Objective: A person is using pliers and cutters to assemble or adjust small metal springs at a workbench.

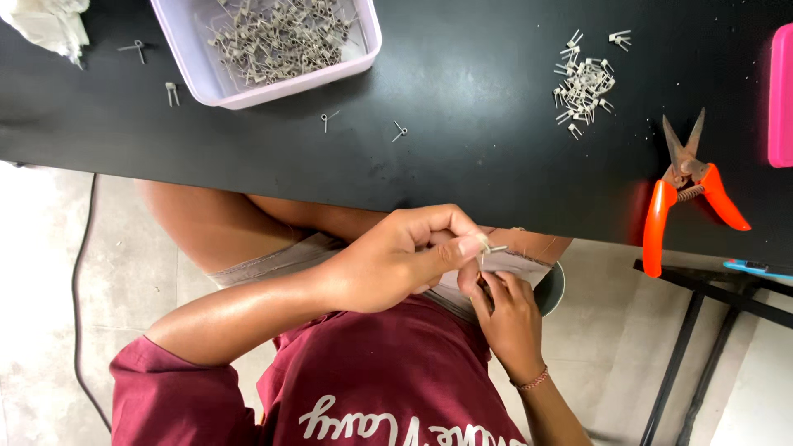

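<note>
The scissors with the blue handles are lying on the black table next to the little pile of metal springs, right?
Not quite: in the head view the snips have orange handles, not blue. They do lie on the black table, beside the small pile of grey metal wire springs.

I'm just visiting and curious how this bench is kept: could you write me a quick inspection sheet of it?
Surface: black table, glossy.
Job's things: small wire spring pinched in left hand; right hand beneath it.
Clutter: lilac tray of springs, spring pile, stray springs, orange snips, white cloth, pink box.
Fingers: both hands bare, closed together.
Cables: black cable on floor.
Surroundings: pale floor, black frame.
</note>
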